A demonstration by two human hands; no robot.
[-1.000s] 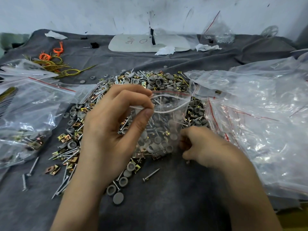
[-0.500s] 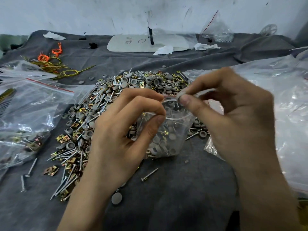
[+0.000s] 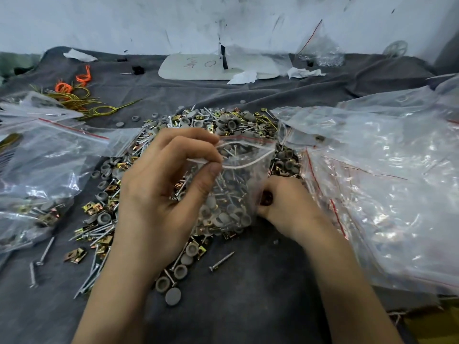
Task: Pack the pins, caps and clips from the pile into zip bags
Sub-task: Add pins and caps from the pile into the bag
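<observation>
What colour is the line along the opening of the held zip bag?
The line is red; head view.

- The zip bag (image 3: 248,175) is clear, with a red stripe along its white zip edge.
- Caps (image 3: 173,296) are grey, pins (image 3: 221,261) silver, clips (image 3: 75,255) brassy gold.
- The cloth (image 3: 248,314) is dark grey.
- Wire loops (image 3: 63,86) are orange and yellow-green.
- The wall (image 3: 124,21) is white, smudged with dark marks.
- The board (image 3: 198,68) is white with dark handwriting.

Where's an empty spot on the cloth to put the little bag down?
Bare grey cloth lies nearest you, below the lone screw, and in a strip between the pile and the white board. The pile crowds the middle; left bags and right bags cover the sides.
</observation>
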